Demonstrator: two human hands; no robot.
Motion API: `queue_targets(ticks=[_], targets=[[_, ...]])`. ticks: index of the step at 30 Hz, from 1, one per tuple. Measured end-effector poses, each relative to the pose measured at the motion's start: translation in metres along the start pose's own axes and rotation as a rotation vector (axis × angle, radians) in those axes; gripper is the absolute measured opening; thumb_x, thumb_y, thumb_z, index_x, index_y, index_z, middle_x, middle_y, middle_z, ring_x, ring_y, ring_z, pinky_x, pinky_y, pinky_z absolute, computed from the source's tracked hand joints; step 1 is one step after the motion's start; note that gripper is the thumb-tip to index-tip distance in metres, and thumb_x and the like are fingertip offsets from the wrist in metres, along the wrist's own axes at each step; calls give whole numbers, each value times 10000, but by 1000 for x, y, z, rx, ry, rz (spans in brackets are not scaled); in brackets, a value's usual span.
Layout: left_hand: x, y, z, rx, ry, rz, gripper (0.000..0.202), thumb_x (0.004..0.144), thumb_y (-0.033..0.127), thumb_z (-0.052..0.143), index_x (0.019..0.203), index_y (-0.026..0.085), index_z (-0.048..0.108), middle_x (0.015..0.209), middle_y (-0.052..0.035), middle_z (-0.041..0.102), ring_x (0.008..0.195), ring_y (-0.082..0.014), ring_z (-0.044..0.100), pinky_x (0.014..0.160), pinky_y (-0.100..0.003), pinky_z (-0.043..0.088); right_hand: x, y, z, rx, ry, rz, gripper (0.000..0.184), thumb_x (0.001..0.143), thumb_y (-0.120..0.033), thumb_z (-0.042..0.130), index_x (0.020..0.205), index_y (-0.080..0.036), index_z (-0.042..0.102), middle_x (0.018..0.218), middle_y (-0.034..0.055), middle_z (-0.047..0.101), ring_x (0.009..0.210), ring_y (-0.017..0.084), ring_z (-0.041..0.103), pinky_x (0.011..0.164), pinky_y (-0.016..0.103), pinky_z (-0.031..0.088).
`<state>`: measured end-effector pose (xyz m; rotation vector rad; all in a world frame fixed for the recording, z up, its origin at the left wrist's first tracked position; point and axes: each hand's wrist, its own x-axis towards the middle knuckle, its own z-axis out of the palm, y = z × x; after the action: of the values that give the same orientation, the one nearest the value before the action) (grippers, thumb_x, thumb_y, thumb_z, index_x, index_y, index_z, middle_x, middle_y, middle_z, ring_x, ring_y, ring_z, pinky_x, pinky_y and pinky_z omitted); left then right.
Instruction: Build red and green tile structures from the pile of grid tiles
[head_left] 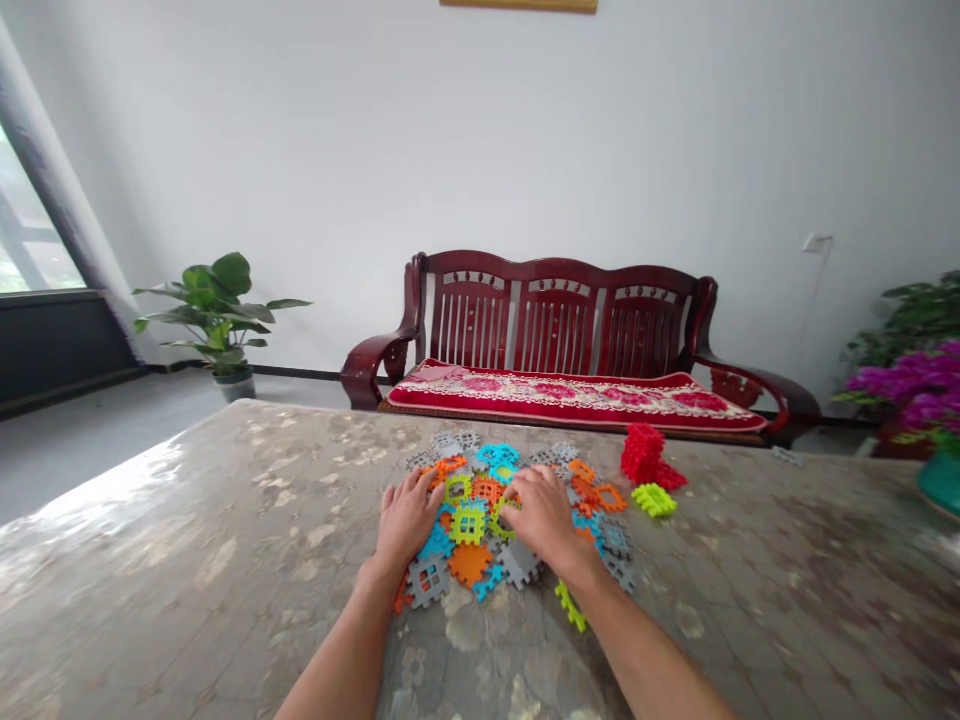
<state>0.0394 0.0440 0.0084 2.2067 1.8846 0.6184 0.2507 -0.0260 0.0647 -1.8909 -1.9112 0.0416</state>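
Note:
A loose pile of interlocking plastic building tiles in grey, blue, orange and yellow-green lies on the table in the head view. My left hand rests at the pile's left side, its fingers apart over orange and blue tiles, holding nothing that shows. On the right, the fingers of my right hand are curled at a yellow-green tile, which they partly hide. A yellow-green window tile lies between the hands, with a solid orange tile nearer me. Under my right forearm another yellow-green tile sticks out.
Right of the pile stands a red block built of tiles, with a yellow-green tile before it. A patterned cloth covers the table. Beyond is a wooden bench; a teal flower pot stands far right.

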Motion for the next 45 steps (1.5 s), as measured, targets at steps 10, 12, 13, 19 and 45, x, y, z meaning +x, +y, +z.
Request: queue_targets(ticks=[10,12,13,19,45], targets=[[2,-1,0,-21,4,-11,444,977,419,330,1307,284,593,1476,-81,510,1375,-255,442,1158,-530,250,-28,93,-33,313,483,25,178,868,-368,566,881,-229,678,937,55,686,851,195,630,792,309,477],[2,-2,0,-9,9,-6,446,974,418,334,1305,273,596,1467,-90,518,1368,-255,449,1157,-523,251,-40,123,-39,266,516,72,202,860,-391,554,879,-226,670,967,63,688,900,207,633,828,322,477],[2,-2,1,-1,15,-4,446,974,419,335,1304,271,596,1465,-93,521,1362,-254,454,1157,-519,253,-47,136,-41,236,522,96,212,855,-396,544,881,-227,670,984,66,688,911,211,635,830,326,477],[3,-4,1,6,32,15,432,966,420,344,1276,280,611,1448,-77,540,1347,-237,468,1159,-487,255,-81,178,-32,126,442,293,164,792,-317,530,854,-239,661,1043,73,682,904,213,643,844,349,499],[6,-6,1,25,18,6,441,953,427,358,1274,281,624,1445,-71,546,1349,-243,472,1151,-477,284,-71,196,-52,-248,407,542,465,836,-484,549,1228,-241,604,1032,95,730,878,256,673,740,338,457]])
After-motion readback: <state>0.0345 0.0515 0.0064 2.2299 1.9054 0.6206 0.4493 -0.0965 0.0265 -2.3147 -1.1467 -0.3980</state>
